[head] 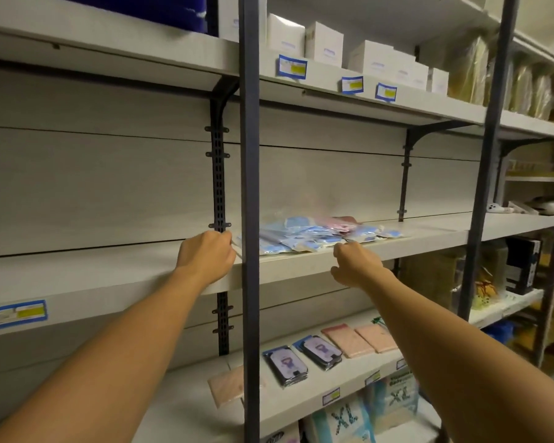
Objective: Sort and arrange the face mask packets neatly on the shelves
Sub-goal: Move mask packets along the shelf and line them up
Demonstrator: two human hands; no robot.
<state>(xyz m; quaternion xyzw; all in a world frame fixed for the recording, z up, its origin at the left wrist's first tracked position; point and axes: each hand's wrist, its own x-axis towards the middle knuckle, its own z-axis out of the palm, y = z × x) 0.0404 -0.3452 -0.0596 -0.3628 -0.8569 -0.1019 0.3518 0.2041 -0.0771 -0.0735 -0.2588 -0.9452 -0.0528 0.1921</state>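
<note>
Mid shelf [301,266]: our left hand [207,255] pinches a packet [237,244]; right hand [354,262], fingers curled, empty, nr mask pile [317,233].

Operator body: two bare arms only
Left hand [207,255] and right hand [355,263]: no sleeves, gloves, watch or rings visible up both forearms.

a: how's the light?
b: dim and warm, a flat indoor glow from above. each shelf [365,251] throws soft shade onto the panel under it.
a: sharp?
b: not really. the whole frame is soft, the mask packets [314,235] smear together, and the price labels [291,67] can't be read.
a: distortion?
b: wide-angle bend: the dark uprights [249,187] lean, shelves curve toward the edges, and the forearms stretch at the bottom corners.
</note>
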